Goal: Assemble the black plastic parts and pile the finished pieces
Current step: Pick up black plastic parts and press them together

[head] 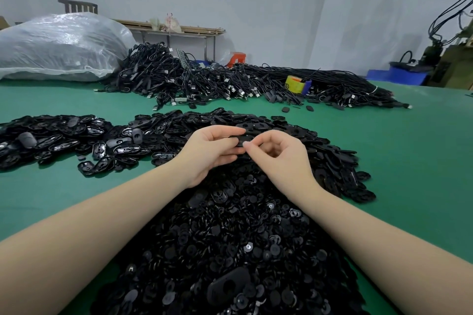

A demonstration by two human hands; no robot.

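Heap of small round black discs at near counter edge, between forearms. Above it both hands together: left hand grips black oval part, right hand pinches at same part w/ thumb + forefinger. Pile of oval shells toward left edge. Cable heap + plastic sack at far edge of green counter.

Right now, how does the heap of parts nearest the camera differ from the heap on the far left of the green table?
The near heap is mostly small round discs; the left heap is larger oval shells. The near heap is dense and lies between the forearms; the left heap is spread thin and lies apart from both hands. Both are black plastic on the green table.
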